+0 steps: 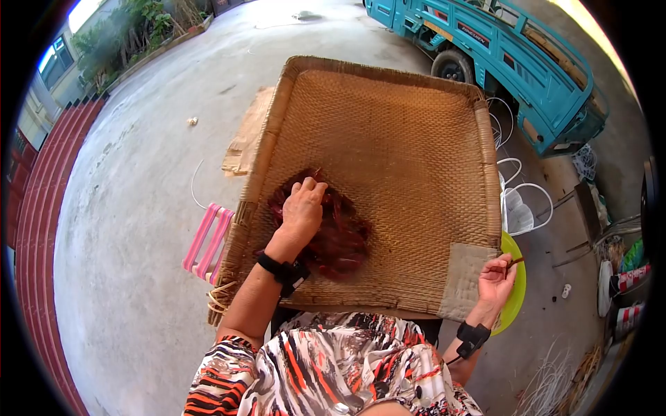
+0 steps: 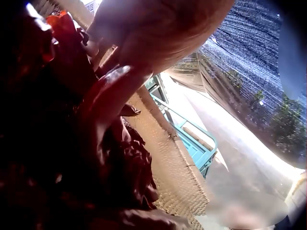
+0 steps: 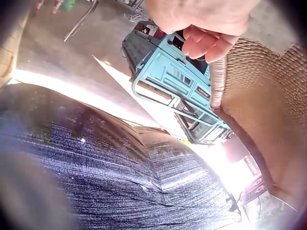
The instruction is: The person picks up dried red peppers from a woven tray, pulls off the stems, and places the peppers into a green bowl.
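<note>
A heap of dark red dried chili peppers (image 1: 340, 243) lies toward the left front of a large woven tray (image 1: 395, 139). My left hand (image 1: 302, 208) is over the upper left of this heap, fingers bent down into it and their tips hidden. Close up in the left wrist view, a glossy chili pepper (image 2: 108, 96) lies right under that hand. My right hand (image 1: 496, 277) is at the tray's right front corner, beside a patch of cloth. Its curled fingers pinch a thin dark dried chili (image 1: 515, 262), which sticks out to the right over a lime-green basin (image 1: 513, 305).
A pink-striped stool (image 1: 208, 243) stands by the tray's left side, with flattened cardboard (image 1: 248, 135) behind it. A white bag (image 1: 517, 208) with looped handles is on the right. Beyond are a teal cargo tricycle (image 1: 499, 55) and red steps (image 1: 52, 201) at far left.
</note>
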Demonstrator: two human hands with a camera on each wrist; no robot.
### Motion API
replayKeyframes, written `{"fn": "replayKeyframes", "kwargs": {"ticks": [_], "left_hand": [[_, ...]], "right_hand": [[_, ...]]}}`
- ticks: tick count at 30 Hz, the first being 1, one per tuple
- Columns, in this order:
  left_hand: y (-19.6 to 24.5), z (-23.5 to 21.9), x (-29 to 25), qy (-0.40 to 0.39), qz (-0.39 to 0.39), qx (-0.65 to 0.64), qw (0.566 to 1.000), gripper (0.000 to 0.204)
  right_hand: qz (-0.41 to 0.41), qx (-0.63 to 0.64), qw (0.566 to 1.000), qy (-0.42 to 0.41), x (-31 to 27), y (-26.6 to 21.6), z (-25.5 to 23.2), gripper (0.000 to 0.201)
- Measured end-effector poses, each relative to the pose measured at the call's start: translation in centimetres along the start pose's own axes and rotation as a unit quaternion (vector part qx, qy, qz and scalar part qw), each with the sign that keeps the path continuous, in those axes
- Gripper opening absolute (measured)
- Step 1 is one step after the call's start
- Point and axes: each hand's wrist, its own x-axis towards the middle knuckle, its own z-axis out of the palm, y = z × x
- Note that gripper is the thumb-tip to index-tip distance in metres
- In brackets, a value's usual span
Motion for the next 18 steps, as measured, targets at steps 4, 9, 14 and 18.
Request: {"fn": "replayKeyframes", "kwargs": {"ticks": [4,9,14,18], "left_hand": [[0.2,-0.1,0.0,0.06,0.015,0.016,0.998,0.02],[2.6,-3.0,-0.5,0.095,0.012,-0.138,0.986,0.013],[5.5,-4.1,-2.1,-0.046,-0.023,-0.465,0.884,0.012],[6.9,-3.1,-3.1,-0.155,-0.076,-0.616,0.769,0.018]], "right_hand": [[0.053,-0.062,0.996,-0.046,-1.1,2.0,1.4,0.017],[0.074,-0.238,0.966,-0.064,-2.8,7.8,3.7,0.014],[0.116,-0.472,0.856,-0.178,-5.0,14.1,6.3,0.021],[0.134,-0.565,0.767,-0.274,-6.4,17.4,7.6,0.034]]}}
